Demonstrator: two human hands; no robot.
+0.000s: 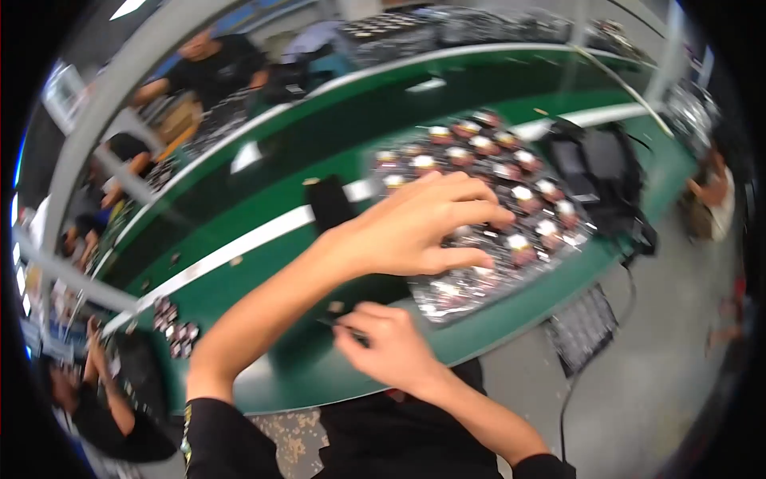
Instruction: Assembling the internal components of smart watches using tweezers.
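Observation:
My left hand [435,223] reaches across over a clear plastic tray [455,302] holding several small round parts with shiny, pale tops. Its thumb and fingers are apart, with nothing visible between them; whether the fingertips touch a part cannot be made out. Nearer to me, my right hand [391,347] is closed with thumb and fingers around a small black part [361,337], blurred and mostly hidden by the fingers. Just beyond those fingers lies a small tan piece [336,306] on the green tabletop [279,375].
A black block-like object [329,203] lies beyond my left forearm. Black cases or bags [598,172] sit right of the tray. Small dark parts [177,327] cluster at the left. A patterned sheet [586,327] hangs below the right edge. Other people [211,68] sit along the bench.

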